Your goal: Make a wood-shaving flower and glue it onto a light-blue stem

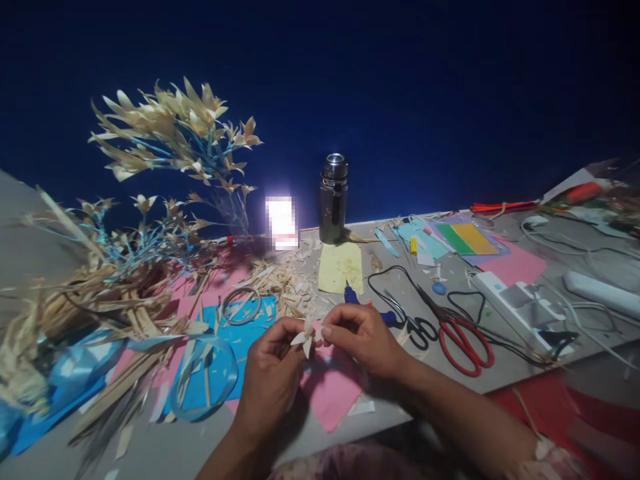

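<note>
A small pale flower [306,339] with pointed petals is held up near the table's front edge. My left hand [273,373] pinches it from the left side. My right hand [367,337] is closed at the flower's right side, its thumb and fingertip pressed together; whatever lies between them is too small to name. Below both hands lies a pink sheet [333,393]. A blue glue gun [351,293] is partly hidden behind my right hand.
Finished flowers on blue stems [200,127] stand at the left above dried husks [135,320]. A dark flask [333,200] stands behind a yellow paper [340,267]. Red-handled scissors [463,347], black-handled scissors [420,331] and a power strip [515,307] lie at the right.
</note>
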The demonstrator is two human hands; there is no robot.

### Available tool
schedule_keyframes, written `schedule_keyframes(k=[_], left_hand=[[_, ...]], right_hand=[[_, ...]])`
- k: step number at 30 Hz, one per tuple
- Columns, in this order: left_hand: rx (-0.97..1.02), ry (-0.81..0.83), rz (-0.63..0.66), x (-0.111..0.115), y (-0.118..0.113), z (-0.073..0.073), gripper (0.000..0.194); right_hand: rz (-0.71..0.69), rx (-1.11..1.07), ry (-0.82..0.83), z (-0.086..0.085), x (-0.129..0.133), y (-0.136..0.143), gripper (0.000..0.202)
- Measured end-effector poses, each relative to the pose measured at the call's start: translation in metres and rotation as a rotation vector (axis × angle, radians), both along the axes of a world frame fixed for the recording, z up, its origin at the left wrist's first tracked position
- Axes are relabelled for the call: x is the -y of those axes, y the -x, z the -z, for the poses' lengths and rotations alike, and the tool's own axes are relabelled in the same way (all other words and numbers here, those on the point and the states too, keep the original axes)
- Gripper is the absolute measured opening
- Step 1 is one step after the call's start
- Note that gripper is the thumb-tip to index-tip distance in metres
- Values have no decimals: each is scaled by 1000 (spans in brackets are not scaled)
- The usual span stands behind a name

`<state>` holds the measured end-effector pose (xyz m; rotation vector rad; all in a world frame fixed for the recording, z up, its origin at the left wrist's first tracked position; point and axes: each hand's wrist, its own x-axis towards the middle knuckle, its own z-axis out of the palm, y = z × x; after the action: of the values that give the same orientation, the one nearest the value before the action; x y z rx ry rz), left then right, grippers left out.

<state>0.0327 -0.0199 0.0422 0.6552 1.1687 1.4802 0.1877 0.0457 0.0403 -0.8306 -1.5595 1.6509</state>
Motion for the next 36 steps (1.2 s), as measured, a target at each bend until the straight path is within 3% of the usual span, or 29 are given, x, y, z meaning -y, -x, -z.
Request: schedule_keyframes(k=[4, 7, 12, 14, 18, 20, 23, 25, 31, 36], left_hand=[[151, 44, -75, -1, 1, 2, 31], [218, 57, -33, 0, -1, 8, 30], [183, 44, -11, -3, -10, 20, 26], [167, 49, -19, -8, -12, 22, 27], [171, 88, -61, -21, -7, 21, 32], [138, 118, -71, -29, -2, 21, 34], [72, 145, -84, -42, 5, 24, 36], [55, 167, -84, -51, 7, 25, 35], [75, 188, -58, -70, 5, 17, 35], [81, 161, -69, -75, 3, 15, 35]], right_hand=[[115, -39, 20, 9, 2, 1, 22], [161, -32, -2, 15, 5, 3, 22], [163, -64, 68, 18, 15, 9, 24], [147, -8, 20, 19, 14, 5, 22], [208, 455, -460, 28, -3, -27, 15], [219, 746, -700, 38, -15, -47, 22], [105, 1104, -811, 52, -27, -66, 48], [62, 1217, -806, 58, -30, -70, 51], [83, 1200, -814, 64, -36, -71, 36], [189, 904, -793, 72, -51, -85, 34]])
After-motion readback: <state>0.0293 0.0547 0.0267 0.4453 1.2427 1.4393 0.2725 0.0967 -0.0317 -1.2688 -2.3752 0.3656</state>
